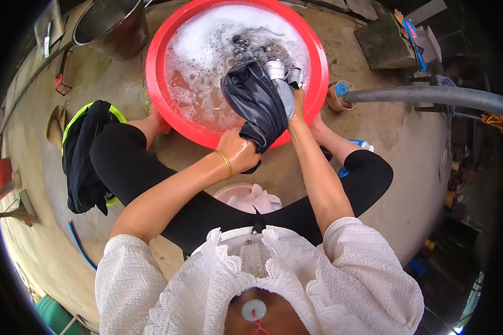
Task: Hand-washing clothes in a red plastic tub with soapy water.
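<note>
The left hand [239,153] is clenching a garment [252,100], grip closed; the right hand [299,103], partly hidden, is gripping its pale edge [285,99]; the garment is stretching over the tub [155,67].

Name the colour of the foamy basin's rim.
The basin's rim is red; the head view shows it best.

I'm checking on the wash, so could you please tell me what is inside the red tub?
The red tub holds murky water, white foam and some dark cloth at the surface; whatever lies deeper is covered.
</note>
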Demonstrator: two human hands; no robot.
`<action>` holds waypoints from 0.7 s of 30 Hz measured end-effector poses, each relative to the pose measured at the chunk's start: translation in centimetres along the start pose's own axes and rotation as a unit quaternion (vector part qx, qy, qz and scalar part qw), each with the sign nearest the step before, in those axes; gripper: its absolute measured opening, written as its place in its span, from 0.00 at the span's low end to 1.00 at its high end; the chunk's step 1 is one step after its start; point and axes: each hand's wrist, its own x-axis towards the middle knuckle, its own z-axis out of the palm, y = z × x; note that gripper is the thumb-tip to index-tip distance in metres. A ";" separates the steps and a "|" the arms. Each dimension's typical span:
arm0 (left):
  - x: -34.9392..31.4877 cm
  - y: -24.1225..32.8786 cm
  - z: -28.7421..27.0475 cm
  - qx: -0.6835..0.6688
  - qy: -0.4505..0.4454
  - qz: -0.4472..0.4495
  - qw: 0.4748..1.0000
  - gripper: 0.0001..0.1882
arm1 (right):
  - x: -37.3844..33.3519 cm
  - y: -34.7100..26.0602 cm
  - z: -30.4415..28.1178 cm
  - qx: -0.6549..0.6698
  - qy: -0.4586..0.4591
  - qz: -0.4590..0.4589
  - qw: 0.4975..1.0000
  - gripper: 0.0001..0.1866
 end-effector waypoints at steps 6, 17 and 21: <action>1.5 -0.8 1.2 0.021 -0.112 -0.084 0.990 0.14 | -1.4 -1.4 1.9 -0.531 0.168 -0.119 0.822 0.20; 4.3 -4.1 -0.1 -0.677 0.004 -0.163 0.718 0.37 | -8.1 -6.0 9.6 -0.698 0.013 -0.236 0.676 0.18; 3.9 -2.8 -2.0 -0.731 -0.017 -0.147 0.666 0.32 | -12.2 -7.8 11.6 -0.685 -0.125 -0.288 0.657 0.31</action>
